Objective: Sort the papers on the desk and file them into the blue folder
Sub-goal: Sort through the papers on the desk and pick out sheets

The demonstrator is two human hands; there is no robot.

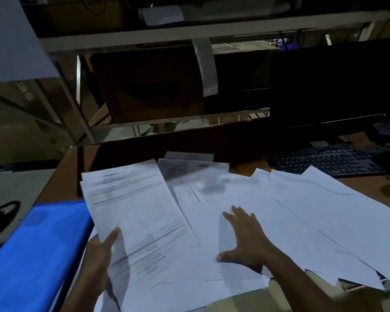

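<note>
Loose papers (302, 221) lie fanned across the desk (245, 165); the blue folder (36, 248) lies at near left. The left hand (99, 257) grips a printed sheet (135, 212); the right hand (248, 237), fingers spread, rests flat on the papers. A keyboard (329, 161) sits far right.

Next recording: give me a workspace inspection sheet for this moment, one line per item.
Surface: brown desk, mostly covered.
Job's things: loose papers spread overlapping; blue folder at the left edge.
Clutter: black keyboard, dark monitor.
Hands: left hand grips a printed sheaf; right hand flat, fingers spread, on the papers.
Cables: a dark tangle beside the monitor, unclear.
Surroundings: dim metal shelving with cardboard boxes.
</note>
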